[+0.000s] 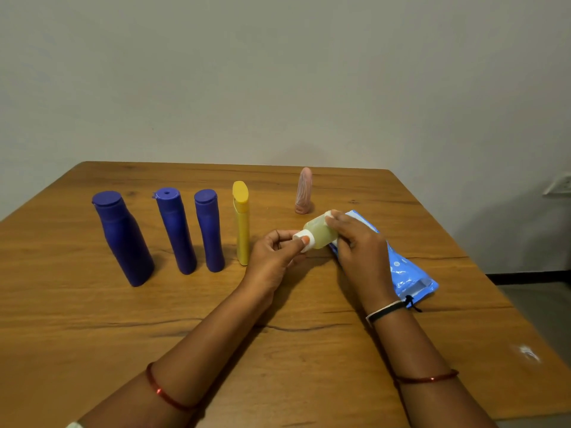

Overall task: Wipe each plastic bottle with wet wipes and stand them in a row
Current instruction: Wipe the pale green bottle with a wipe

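Note:
A small pale yellow-green bottle [318,231] with a white cap is held tilted above the wooden table [92,319]. My left hand [275,257] pinches its white cap end. My right hand [352,242] grips its body and base, with a bit of white wipe [328,214] showing at the fingertips. Three blue bottles [123,239] [176,233] [210,231] and a yellow bottle [242,223] stand in a row to the left. A pink bottle [304,191] stands apart, further back.
A blue wet-wipes pack [408,270] lies on the table under and to the right of my right hand. The wall rises just behind the table's far edge. A wall socket [559,186] sits at the right.

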`<state>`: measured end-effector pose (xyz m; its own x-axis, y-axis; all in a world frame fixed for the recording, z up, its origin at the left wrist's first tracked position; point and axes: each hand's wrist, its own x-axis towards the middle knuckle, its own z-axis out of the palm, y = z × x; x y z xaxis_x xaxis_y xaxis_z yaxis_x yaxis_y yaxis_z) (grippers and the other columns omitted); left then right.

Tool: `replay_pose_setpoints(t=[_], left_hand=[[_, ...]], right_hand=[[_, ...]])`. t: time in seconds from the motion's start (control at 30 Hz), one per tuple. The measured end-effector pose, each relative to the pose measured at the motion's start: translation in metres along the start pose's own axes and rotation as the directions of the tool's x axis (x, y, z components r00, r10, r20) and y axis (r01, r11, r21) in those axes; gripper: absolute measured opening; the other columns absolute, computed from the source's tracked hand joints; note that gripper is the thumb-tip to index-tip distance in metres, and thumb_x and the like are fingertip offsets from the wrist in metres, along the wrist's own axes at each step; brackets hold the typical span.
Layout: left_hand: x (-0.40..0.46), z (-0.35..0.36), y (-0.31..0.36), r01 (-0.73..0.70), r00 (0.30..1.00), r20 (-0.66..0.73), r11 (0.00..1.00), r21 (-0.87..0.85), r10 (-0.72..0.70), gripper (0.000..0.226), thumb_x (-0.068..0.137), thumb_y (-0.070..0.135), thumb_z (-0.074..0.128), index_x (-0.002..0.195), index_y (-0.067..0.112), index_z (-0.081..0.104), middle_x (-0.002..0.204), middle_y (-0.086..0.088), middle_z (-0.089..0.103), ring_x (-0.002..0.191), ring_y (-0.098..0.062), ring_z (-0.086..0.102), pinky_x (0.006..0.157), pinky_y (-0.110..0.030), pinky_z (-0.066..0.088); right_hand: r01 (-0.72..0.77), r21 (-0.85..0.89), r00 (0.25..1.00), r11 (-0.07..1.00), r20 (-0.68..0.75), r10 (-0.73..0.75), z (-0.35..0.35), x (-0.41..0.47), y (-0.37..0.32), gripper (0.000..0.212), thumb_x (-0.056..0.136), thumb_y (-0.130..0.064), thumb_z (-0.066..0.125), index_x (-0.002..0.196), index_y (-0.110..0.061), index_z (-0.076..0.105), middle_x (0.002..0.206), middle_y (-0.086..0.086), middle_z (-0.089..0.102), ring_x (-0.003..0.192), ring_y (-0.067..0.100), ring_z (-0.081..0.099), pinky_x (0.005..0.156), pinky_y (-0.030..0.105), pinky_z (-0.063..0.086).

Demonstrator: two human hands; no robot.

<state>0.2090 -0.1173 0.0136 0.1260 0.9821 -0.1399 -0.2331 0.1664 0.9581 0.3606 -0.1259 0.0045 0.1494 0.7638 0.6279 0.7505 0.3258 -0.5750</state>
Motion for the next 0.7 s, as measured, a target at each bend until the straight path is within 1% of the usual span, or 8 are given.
replay_pose_setpoints(t=[0.1, 0.17, 0.23, 0.3, 0.43, 0.5, 0.6, 0.7], left_hand=[[-0.001, -0.002, 0.001, -0.017, 1.0, 0.007, 1.0, 0.018, 0.017, 0.021, 0.087, 0.009, 0.066, 0.107, 0.003, 0.063, 0.086, -0.005, 0.069, 0.072, -0.005, 0.067, 0.07, -0.019, 0.055], [-0.001, -0.003, 0.001, -0.041, 0.999, 0.013, 0.998, 0.039, 0.04, 0.022, 0.086, 0.009, 0.066, 0.107, 0.004, 0.063, 0.09, -0.007, 0.07, 0.075, -0.006, 0.068, 0.07, -0.02, 0.055], [-0.001, -0.003, 0.0, -0.073, 0.997, 0.003, 0.995, 0.071, 0.073, 0.024, 0.084, 0.007, 0.068, 0.108, 0.003, 0.063, 0.094, -0.01, 0.069, 0.083, -0.013, 0.067, 0.073, -0.024, 0.056], [0.0, -0.001, -0.003, -0.1, 0.995, -0.003, 0.988, 0.114, 0.101, 0.025, 0.083, 0.005, 0.07, 0.107, 0.002, 0.064, 0.09, -0.008, 0.068, 0.083, -0.015, 0.065, 0.076, -0.027, 0.055], [0.0, 0.001, -0.004, -0.121, 0.993, 0.01, 0.981, 0.154, 0.121, 0.025, 0.083, 0.003, 0.069, 0.108, 0.002, 0.064, 0.085, -0.001, 0.066, 0.074, -0.005, 0.064, 0.071, -0.021, 0.054], [0.001, 0.0, -0.004, -0.144, 0.99, 0.017, 0.973, 0.182, 0.143, 0.025, 0.083, 0.004, 0.07, 0.107, 0.003, 0.065, 0.085, 0.001, 0.066, 0.071, -0.001, 0.063, 0.069, -0.019, 0.054], [0.003, -0.001, -0.006, -0.165, 0.986, 0.007, 0.967, 0.194, 0.167, 0.026, 0.081, 0.006, 0.072, 0.106, 0.004, 0.066, 0.086, -0.002, 0.067, 0.078, -0.008, 0.064, 0.071, -0.022, 0.054], [0.004, -0.005, -0.007, -0.163, 0.986, 0.0, 0.96, 0.226, 0.168, 0.024, 0.081, 0.011, 0.073, 0.104, 0.009, 0.067, 0.092, -0.005, 0.07, 0.086, -0.015, 0.066, 0.069, -0.023, 0.055]], right_hand=[[0.119, 0.099, 0.984, 0.988, 0.12, -0.131, 0.004, -0.007, -0.014, 0.045, 0.075, 0.008, 0.051, 0.111, -0.012, 0.07, 0.12, -0.002, 0.064, 0.114, 0.003, 0.055, 0.101, 0.014, 0.038], [0.159, 0.097, 0.974, 0.982, 0.147, -0.172, 0.005, -0.007, -0.013, 0.046, 0.074, 0.007, 0.051, 0.111, -0.013, 0.07, 0.12, -0.002, 0.065, 0.114, 0.004, 0.055, 0.1, 0.015, 0.039], [0.111, 0.054, 0.985, 0.992, 0.124, -0.117, 0.004, -0.004, -0.007, 0.046, 0.075, 0.01, 0.052, 0.111, -0.013, 0.07, 0.12, -0.001, 0.065, 0.114, 0.008, 0.056, 0.1, 0.018, 0.04], [0.039, 0.004, 0.996, 0.999, 0.075, -0.039, 0.002, 0.001, 0.0, 0.045, 0.076, 0.014, 0.053, 0.11, -0.01, 0.07, 0.119, 0.003, 0.066, 0.114, 0.014, 0.058, 0.101, 0.02, 0.038], [-0.076, -0.106, 0.997, 0.991, -0.042, 0.072, -0.005, 0.007, 0.015, 0.041, 0.077, 0.013, 0.052, 0.107, -0.007, 0.071, 0.116, 0.007, 0.067, 0.11, 0.02, 0.061, 0.098, 0.021, 0.04], [-0.094, -0.125, 0.994, 0.988, -0.058, 0.087, -0.006, 0.007, 0.015, 0.04, 0.078, 0.013, 0.052, 0.108, -0.006, 0.07, 0.116, 0.007, 0.067, 0.111, 0.019, 0.061, 0.097, 0.018, 0.038], [-0.018, -0.072, 1.0, 0.997, 0.015, 0.019, 0.0, 0.002, 0.002, 0.045, 0.077, 0.015, 0.052, 0.112, -0.007, 0.069, 0.12, 0.006, 0.065, 0.116, 0.014, 0.057, 0.101, 0.015, 0.035], [0.105, 0.022, 0.986, 0.994, 0.13, -0.107, 0.005, -0.007, -0.018, 0.043, 0.078, 0.008, 0.052, 0.112, -0.012, 0.069, 0.12, 0.003, 0.065, 0.114, 0.007, 0.053, 0.098, 0.013, 0.036]])
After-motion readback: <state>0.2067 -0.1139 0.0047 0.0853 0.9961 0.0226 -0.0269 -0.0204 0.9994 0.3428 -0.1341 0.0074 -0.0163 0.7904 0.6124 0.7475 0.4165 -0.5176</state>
